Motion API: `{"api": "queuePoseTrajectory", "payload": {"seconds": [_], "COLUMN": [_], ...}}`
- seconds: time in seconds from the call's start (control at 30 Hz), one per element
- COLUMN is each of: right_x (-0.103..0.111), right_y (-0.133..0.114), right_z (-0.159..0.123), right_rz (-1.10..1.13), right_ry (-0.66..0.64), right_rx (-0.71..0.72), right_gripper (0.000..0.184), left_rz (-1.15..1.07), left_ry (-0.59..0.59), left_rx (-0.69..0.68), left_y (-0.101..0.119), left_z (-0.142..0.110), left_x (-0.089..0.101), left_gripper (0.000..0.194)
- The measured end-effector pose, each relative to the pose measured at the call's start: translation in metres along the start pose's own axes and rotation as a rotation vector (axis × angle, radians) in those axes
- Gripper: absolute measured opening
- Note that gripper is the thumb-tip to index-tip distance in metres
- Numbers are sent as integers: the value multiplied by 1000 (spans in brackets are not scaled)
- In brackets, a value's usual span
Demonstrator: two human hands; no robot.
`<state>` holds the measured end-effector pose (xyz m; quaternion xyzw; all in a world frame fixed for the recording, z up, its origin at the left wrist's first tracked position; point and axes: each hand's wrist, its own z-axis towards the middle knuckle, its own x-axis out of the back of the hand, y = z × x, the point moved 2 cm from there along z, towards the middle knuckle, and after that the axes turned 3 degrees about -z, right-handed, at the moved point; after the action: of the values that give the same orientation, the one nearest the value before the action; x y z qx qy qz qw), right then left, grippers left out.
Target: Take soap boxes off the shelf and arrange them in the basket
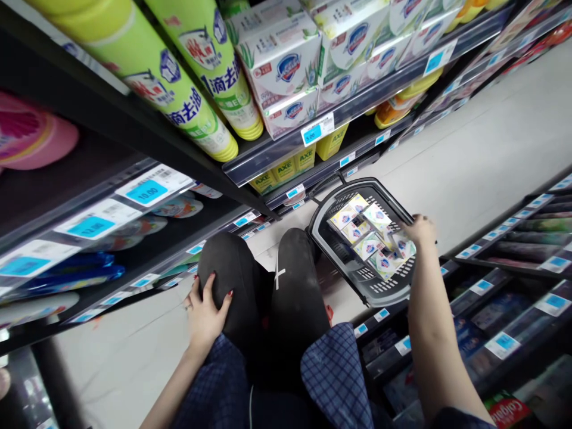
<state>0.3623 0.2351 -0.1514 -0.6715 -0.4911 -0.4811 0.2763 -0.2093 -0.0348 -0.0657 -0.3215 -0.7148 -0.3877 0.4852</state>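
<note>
My left hand (206,313) lies on the side of my left knee, its fingers spread and holding nothing. My right hand (422,230) is closed around the right side of a dark grey shopping basket (339,262), at its handle or rim; which of the two I cannot tell. Inside the basket lie several small white and yellow soap boxes (378,215) with a blue and red shield logo. The basket is close to the floor, just right of my knees.
Shelves line both sides of the aisle. On the left are green and yellow cleaner bottles (210,134), stacked soap boxes (286,65) and yellow AXE packs (285,170). A blue price tag (149,190) fronts the nearer shelf. A Colgate box (509,410) sits at lower right. Pale floor (482,125) runs ahead.
</note>
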Motion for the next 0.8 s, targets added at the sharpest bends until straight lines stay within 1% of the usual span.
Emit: {"api": "queuePoseTrajectory", "payload": {"seconds": [0.03,0.1,0.13,0.2,0.27,0.33,0.37,0.43,0.5,0.53,0.57,0.6,0.63,0.67,0.7,0.73,0.77,0.8], "right_x": [-6,-19,-24,-31,-31,-25,-18,0,20,30,39,47,54,60,64,65,65,62], "right_y": [11,25,28,27,22,17,15,15,15,13,9,2,-7,-18,-31,-44,-58,-71], "right_z": [-4,-16,-22,-34,-44,-52,-56,-67,-86,-101,-119,-141,-166,-193,-223,-253,-282,-310], "right_rz": [-47,-101,-105,-104,-117,-103,-55,181,466,618,769,915,1063,1209,1312,1378,1412,1409], "right_ry": [-60,-131,-128,-78,-43,3,51,192,318,341,334,309,273,238,209,182,141,107], "right_rx": [-34,-26,4,80,142,174,165,88,6,1,28,81,149,221,282,335,388,428], "right_gripper": [73,76,74,67,64,63,62,60,61,63,65,67,69,71,73,75,78,80], "left_rz": [5,14,14,4,-9,-23,-30,-55,-120,-184,-275,-395,-540,-691,-824,-917,-950,-932], "left_ry": [-2,0,1,2,7,7,10,33,67,69,45,-14,-108,-253,-440,-610,-711,-721], "left_rx": [8,16,14,1,-1,11,20,3,-74,-133,-201,-274,-353,-442,-543,-669,-822,-977], "left_y": [0,-1,-1,-1,-2,-4,-4,-3,8,19,33,51,72,95,119,142,163,180], "left_z": [0,1,1,1,1,-1,-2,-5,-8,-9,-9,-10,-11,-14,-18,-23,-30,-37], "left_x": [0,-1,-1,-2,-2,-1,0,2,6,9,12,16,21,27,34,42,52,61], "left_gripper": [69,69,69,69,68,68,68,67,61,56,51,47,46,47,54,66,83,98]}}
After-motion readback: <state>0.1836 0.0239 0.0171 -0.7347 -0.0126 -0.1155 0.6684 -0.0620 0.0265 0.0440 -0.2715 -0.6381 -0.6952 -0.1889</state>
